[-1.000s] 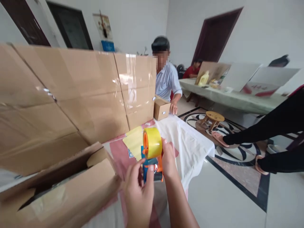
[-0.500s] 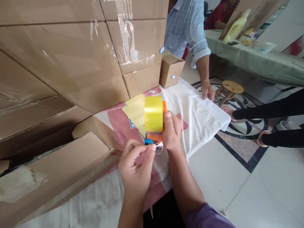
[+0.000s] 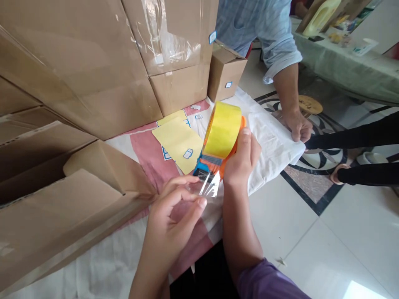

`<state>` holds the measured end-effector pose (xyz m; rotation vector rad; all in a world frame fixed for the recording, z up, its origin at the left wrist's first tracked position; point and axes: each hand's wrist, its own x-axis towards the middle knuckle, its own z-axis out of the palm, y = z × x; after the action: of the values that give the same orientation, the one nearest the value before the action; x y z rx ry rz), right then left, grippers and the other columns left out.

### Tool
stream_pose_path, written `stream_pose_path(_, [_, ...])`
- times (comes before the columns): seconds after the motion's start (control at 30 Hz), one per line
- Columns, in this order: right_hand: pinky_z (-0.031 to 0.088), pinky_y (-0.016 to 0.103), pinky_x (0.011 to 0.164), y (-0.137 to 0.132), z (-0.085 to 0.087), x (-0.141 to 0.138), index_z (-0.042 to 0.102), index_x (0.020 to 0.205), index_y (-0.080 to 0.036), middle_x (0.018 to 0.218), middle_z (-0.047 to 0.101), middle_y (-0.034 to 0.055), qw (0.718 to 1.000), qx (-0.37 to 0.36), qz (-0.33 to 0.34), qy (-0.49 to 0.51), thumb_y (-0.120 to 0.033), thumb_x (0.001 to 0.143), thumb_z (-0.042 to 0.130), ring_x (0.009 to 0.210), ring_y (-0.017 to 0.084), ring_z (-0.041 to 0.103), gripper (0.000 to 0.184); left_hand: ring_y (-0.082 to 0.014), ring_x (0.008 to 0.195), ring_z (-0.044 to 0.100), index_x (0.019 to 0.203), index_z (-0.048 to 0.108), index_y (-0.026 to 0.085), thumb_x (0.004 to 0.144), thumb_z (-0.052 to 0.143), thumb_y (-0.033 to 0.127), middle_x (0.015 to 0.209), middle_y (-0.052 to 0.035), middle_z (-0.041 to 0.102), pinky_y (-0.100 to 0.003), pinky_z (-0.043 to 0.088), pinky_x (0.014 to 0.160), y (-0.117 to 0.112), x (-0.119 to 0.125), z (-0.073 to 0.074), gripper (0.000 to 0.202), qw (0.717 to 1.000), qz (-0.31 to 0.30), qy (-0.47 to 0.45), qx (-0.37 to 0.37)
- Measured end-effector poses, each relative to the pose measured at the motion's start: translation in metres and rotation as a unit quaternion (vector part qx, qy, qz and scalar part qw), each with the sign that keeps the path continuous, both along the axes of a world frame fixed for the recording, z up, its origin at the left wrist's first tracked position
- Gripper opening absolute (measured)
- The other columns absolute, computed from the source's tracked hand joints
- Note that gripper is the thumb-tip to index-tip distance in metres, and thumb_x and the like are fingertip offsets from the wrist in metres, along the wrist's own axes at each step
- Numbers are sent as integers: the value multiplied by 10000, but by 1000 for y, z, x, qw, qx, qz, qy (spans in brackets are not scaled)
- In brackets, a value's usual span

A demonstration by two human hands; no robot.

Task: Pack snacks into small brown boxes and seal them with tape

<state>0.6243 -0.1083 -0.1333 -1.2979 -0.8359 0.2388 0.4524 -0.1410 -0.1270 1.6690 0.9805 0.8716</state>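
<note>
My right hand grips an orange and blue tape dispenser that carries a yellow-looking roll of packing tape. The dispenser is tilted, its blue and black cutting end pointing down toward my left hand. From that end a short clear strip of tape runs to my left fingertips, which pinch at its free edge. Exactly where the fingers meet the strip is hard to see. Beneath the dispenser lie yellow paper sheets with small blue-edged labels.
An open cardboard box stands at left. Large taped boxes are stacked behind it, with a small box beside them. Another person's hand rests at the white cloth's far corner. A wooden stool is beyond.
The dispenser has tilted and moved up and right. My left hand has drawn down and left, and a clear strip now spans between them. The other person's hand has shifted along the cloth.
</note>
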Motion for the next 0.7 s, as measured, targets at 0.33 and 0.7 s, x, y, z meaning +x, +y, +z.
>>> stream_pose_path(0.33, [403, 276, 566, 2, -4, 12, 446, 719, -207, 687, 375, -10, 1000, 10, -2, -13, -528, 1057, 298, 660, 142, 511, 489, -180, 1061, 641, 988, 744, 289, 880, 675, 281, 1180, -22, 653, -288, 527, 915, 9, -5, -4, 129, 995, -60, 57, 52])
stream_pose_path(0.7, [435, 273, 584, 2, -1, 16, 388, 653, -216, 678, 359, -16, 1000, 15, -11, 17, -480, 1060, 372, 669, 134, 514, 484, -122, 916, 681, 1025, 747, 301, 920, 647, 240, 985, 28, 751, -196, 523, 828, 11, 0, -15, 157, 997, -50, 57, -1])
